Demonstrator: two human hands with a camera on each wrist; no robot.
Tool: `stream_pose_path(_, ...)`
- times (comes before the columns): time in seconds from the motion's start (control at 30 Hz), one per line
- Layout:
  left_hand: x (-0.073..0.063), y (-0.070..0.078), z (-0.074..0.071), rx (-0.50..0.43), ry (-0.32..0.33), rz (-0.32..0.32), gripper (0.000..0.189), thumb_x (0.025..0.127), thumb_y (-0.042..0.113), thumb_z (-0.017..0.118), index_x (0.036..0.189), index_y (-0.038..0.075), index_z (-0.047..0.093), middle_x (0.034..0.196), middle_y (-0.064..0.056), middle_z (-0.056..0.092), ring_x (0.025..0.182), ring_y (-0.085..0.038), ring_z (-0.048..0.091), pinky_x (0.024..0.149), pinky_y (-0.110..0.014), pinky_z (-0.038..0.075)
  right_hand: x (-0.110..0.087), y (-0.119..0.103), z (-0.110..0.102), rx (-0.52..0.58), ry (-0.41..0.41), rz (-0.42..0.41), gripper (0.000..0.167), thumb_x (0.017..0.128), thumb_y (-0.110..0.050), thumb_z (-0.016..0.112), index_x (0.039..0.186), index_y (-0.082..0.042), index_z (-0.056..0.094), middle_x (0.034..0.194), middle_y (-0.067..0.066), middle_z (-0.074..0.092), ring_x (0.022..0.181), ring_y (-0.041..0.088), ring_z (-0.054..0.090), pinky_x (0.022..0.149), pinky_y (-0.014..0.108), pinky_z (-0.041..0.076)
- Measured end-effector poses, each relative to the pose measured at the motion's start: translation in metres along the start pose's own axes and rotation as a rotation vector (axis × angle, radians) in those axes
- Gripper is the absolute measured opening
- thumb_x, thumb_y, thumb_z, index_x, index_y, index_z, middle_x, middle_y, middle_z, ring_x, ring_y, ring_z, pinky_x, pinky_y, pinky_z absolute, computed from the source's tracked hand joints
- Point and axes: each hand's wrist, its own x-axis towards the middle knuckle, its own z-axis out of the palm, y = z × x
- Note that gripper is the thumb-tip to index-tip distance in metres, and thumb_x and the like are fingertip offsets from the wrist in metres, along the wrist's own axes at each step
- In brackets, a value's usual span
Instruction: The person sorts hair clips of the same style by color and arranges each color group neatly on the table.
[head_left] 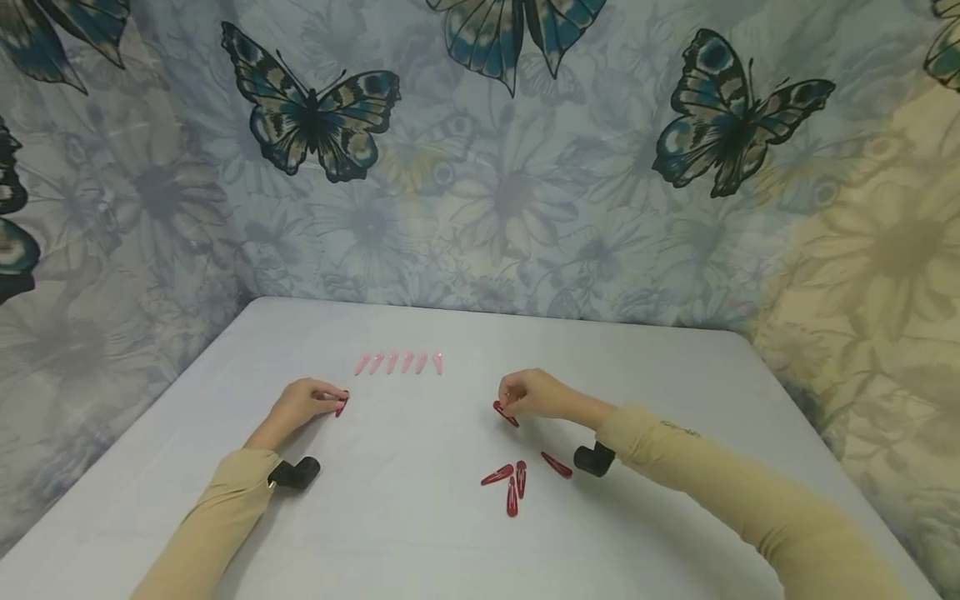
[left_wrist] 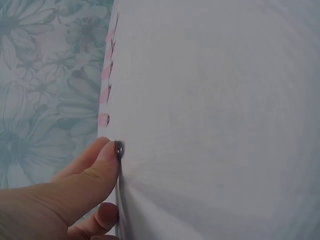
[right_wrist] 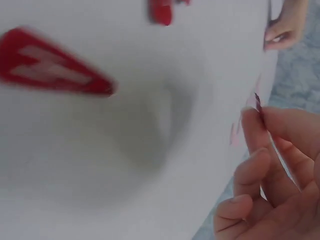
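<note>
Clips in pink [head_left: 407, 362], six by my count, lie in a row toward the far side of the table [head_left: 420, 467]; I judge that row finished. Red ones also number six: the left hand [head_left: 300, 402] pinches one red clip [head_left: 340, 411] just nearer than the row's left end, the right hand [head_left: 534, 393] pinches a second red clip [head_left: 512, 418], and four loose red clips [head_left: 512, 497] lie nearer the person. I'd call the red set barely begun; whether held clips touch the table, I can't tell.
</note>
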Motion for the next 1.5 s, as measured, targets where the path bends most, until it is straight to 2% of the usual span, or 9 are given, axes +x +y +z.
stream_pose_path(0.13,-0.002,-0.002,-0.004,-0.001,-0.002,0.024,0.025,0.086,0.016,0.073,0.106,0.001,0.074,0.091,-0.017,0.066,0.076,-0.016,0.044,0.068,-0.028,0.035,0.023,-0.013,0.013,0.093,0.035,-0.002,0.003,0.089,-0.004,0.065,0.087,-0.002,0.065,0.076,0.012,0.069,0.071,0.017,0.06,0.067,0.022,0.045)
stream_pose_path(0.2,-0.004,-0.005,-0.007,0.02,0.005,0.019,0.025,0.086,0.016,0.073,0.106,0.002,0.074,0.09,-0.015,0.066,0.075,-0.016,0.043,0.067,-0.028,0.034,0.035,-0.019,0.023,0.128,0.043,0.006,0.006,0.09,-0.006,0.066,0.089,-0.001,0.067,0.078,0.012,0.07,0.071,0.015,0.059,0.068,0.021,0.045)
stream_pose_path(0.4,-0.003,-0.008,-0.006,0.025,-0.024,0.069,0.026,0.086,0.018,0.073,0.107,0.003,0.074,0.08,-0.01,0.063,0.07,-0.014,0.041,0.063,-0.027,0.033,0.053,-0.033,0.037,0.152,0.072,0.151,0.007,0.086,-0.01,0.07,0.086,-0.003,0.069,0.075,0.002,0.067,0.068,0.007,0.049,0.062,0.02,0.041)
stream_pose_path(0.47,-0.001,-0.008,-0.003,0.025,-0.025,0.07,0.026,0.087,0.02,0.072,0.108,0.005,0.074,0.08,-0.009,0.063,0.07,-0.013,0.041,0.063,-0.026,0.033,0.058,-0.036,0.036,0.135,0.077,0.168,0.007,0.085,-0.011,0.072,0.085,-0.004,0.069,0.074,0.001,0.068,0.064,0.007,0.047,0.058,0.02,0.04)
stream_pose_path(0.67,0.006,-0.011,-0.004,0.048,-0.007,0.072,0.029,0.087,0.02,0.071,0.112,0.005,0.073,0.08,-0.009,0.062,0.069,-0.013,0.04,0.062,-0.026,0.032,0.082,-0.042,0.046,0.159,0.096,0.178,0.009,0.083,-0.012,0.075,0.084,-0.006,0.07,0.067,-0.005,0.064,0.048,0.006,0.045,0.054,0.021,0.043)
stream_pose_path(1.0,0.002,-0.008,-0.002,0.036,-0.007,0.057,0.025,0.086,0.019,0.073,0.105,0.003,0.075,0.077,-0.008,0.06,0.069,-0.014,0.041,0.063,-0.027,0.033,0.119,-0.058,0.075,0.278,0.158,0.184,0.011,0.08,-0.01,0.077,0.086,-0.004,0.07,0.064,-0.004,0.065,0.042,0.007,0.046,0.051,0.018,0.039)
stream_pose_path(1.3,0.008,-0.01,0.002,0.055,0.01,0.064,0.017,0.085,0.019,0.074,0.092,0.004,0.077,0.075,-0.005,0.057,0.071,-0.014,0.044,0.064,-0.027,0.034,0.134,-0.054,0.09,0.356,0.245,0.165,0.016,0.079,-0.007,0.077,0.092,0.0,0.071,0.068,0.003,0.068,0.048,0.005,0.044,0.05,0.017,0.036)
stream_pose_path(1.37,0.007,-0.01,0.001,0.064,0.016,0.062,0.016,0.085,0.019,0.074,0.091,0.004,0.077,0.076,-0.005,0.058,0.071,-0.013,0.044,0.064,-0.027,0.034,0.142,-0.054,0.097,0.369,0.281,0.151,0.017,0.078,-0.006,0.077,0.092,0.001,0.071,0.074,0.009,0.071,0.052,0.005,0.044,0.05,0.017,0.036)
stream_pose_path(1.5,0.004,-0.01,0.0,0.033,0.016,0.055,0.016,0.085,0.017,0.074,0.091,0.003,0.077,0.078,-0.008,0.061,0.072,-0.014,0.045,0.065,-0.028,0.034,0.153,-0.059,0.112,0.348,0.349,0.119,0.014,0.077,-0.004,0.076,0.09,0.001,0.073,0.081,0.016,0.074,0.061,0.004,0.05,0.058,0.016,0.039)
